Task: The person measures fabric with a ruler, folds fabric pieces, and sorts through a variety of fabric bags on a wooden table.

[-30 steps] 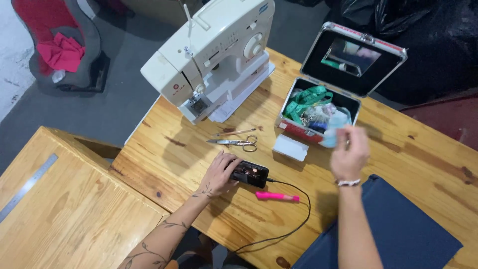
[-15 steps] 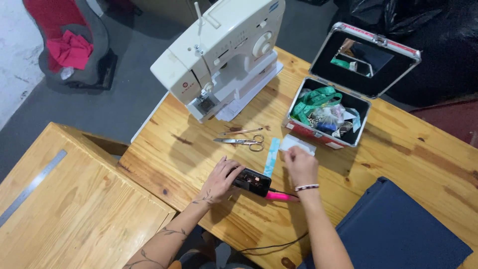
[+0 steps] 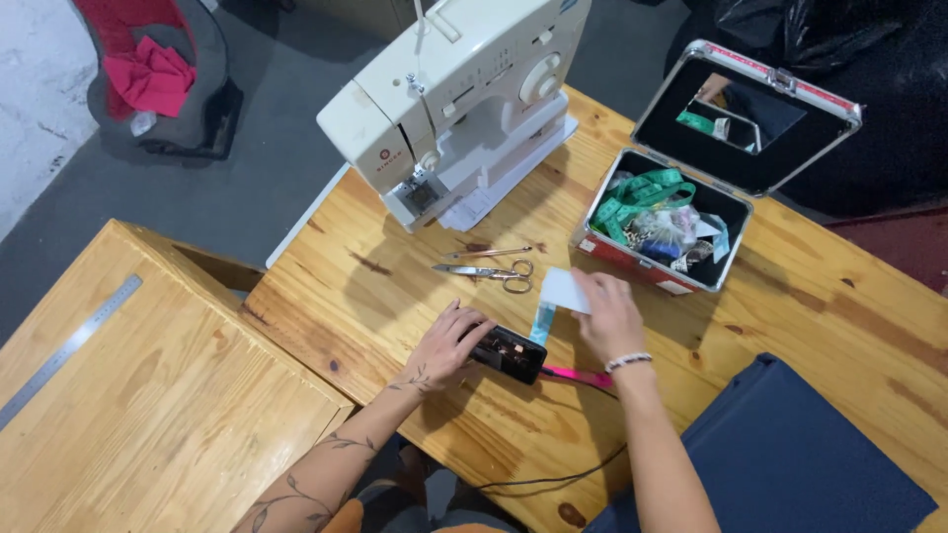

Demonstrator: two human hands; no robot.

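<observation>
While the left hand (image 3: 446, 343) lies flat on the tabletop (image 3: 395, 296) with its fingers spread and loose, holding nothing, its fingertips touch the near end of a black device (image 3: 509, 353); the device rests between the two hands, with a black cable (image 3: 553, 474) running off toward the table's near edge. The right hand (image 3: 610, 318) sits just right of the device, its grip closed on a white card (image 3: 563, 291) pinched at the card's right edge; a light blue strip (image 3: 541, 324) hangs below the card, just beside the device (whether the fingers hold it too, I cannot tell). A pink pen (image 3: 576, 376) lies on the wood under the right wrist, close to the device's right end.

Beyond the hands lie scissors (image 3: 489, 271) and a thin metal tool (image 3: 489, 254), well clear of both; behind them stands a white sewing machine (image 3: 454, 94).

An open case (image 3: 681, 286) with a red front and a dark lid stands just beyond the right hand; inside are a green tape measure (image 3: 642, 197), coiled at the left, and a jumble of small packets and scraps too mixed to tell apart; the raised lid holds a small mirror (image 3: 736, 114). A dark blue folder (image 3: 790, 454) lies at the right, near the forearm.
</observation>
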